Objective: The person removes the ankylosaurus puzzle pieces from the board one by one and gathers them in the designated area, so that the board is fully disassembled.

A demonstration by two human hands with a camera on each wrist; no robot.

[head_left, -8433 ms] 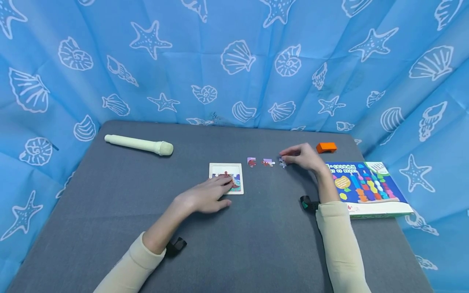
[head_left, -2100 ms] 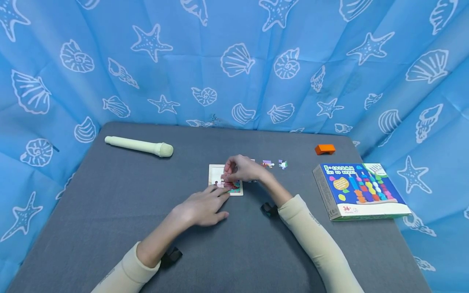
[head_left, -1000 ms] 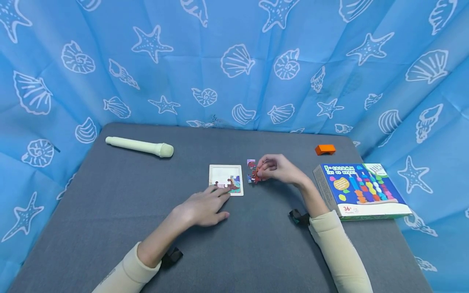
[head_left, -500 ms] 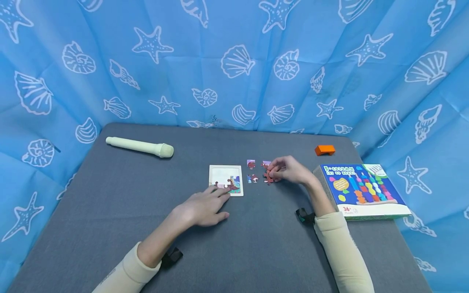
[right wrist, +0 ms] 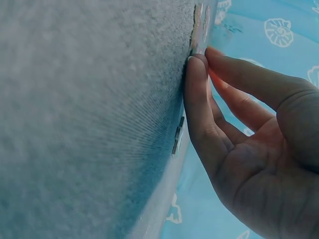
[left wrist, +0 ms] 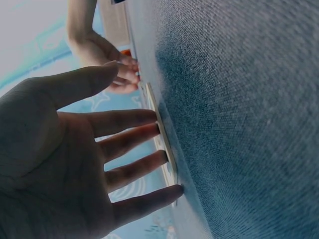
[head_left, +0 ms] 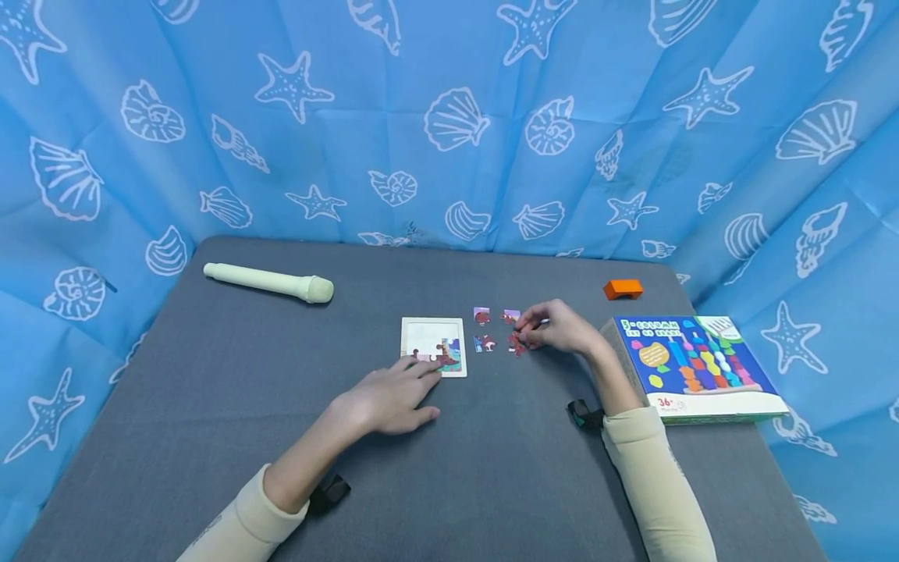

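My left hand (head_left: 389, 398) lies palm down with spread fingers, its fingertips on the lower edge of the white puzzle frame (head_left: 431, 321); the left wrist view shows these straight fingers (left wrist: 137, 159) against the frame's rim (left wrist: 167, 144). Jigsaw pieces (head_left: 451, 351) fill part of the frame's lower area, partly under the fingers. To the right, my right hand (head_left: 558, 326) pinches a red puzzle piece (head_left: 517, 346) at the table surface. Beside it lie a blue-and-red piece (head_left: 485, 343), a purple-and-red piece (head_left: 481, 315) and another purple-and-red piece (head_left: 509, 316).
A pale green toy microphone (head_left: 270, 282) lies at the back left of the grey table (head_left: 449, 484). An orange arch block (head_left: 623, 289) is at the back right, with a colourful game box (head_left: 691, 367) in front of it. Blue shell-patterned cloth (head_left: 393, 140) surrounds the table.
Pieces have come out of the frame and lie on the table at its right. My right hand moved from the frame to the right with the red piece, which has since shifted slightly.
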